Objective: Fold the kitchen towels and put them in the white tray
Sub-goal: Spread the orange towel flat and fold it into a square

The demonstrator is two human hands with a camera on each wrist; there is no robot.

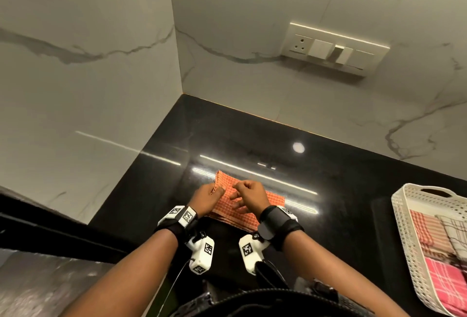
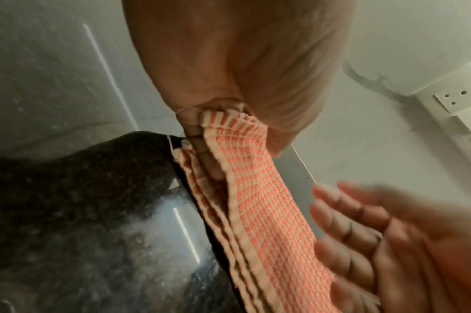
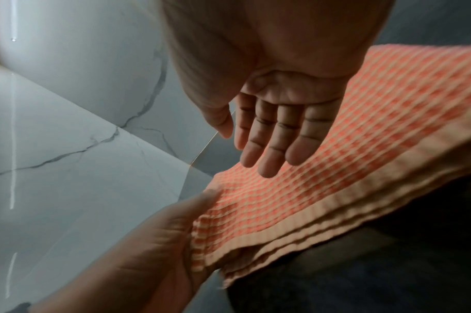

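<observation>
Two hands work one orange checked kitchen towel (image 1: 249,204), folded in layers on the black counter (image 1: 341,190) near the wall corner; the left hand (image 1: 206,199) pinches the towel's left end and lifts it off the stone; the right hand (image 1: 249,196) hangs just above the cloth, fingers (image 3: 271,137) straight and together, holding nothing. Well to the right stands the white tray (image 1: 404,218), perforated, with folded checked towels (image 1: 439,238) inside.

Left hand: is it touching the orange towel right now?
Touching. The left wrist view shows the left hand pinching the orange towel at its bunched end.
</observation>
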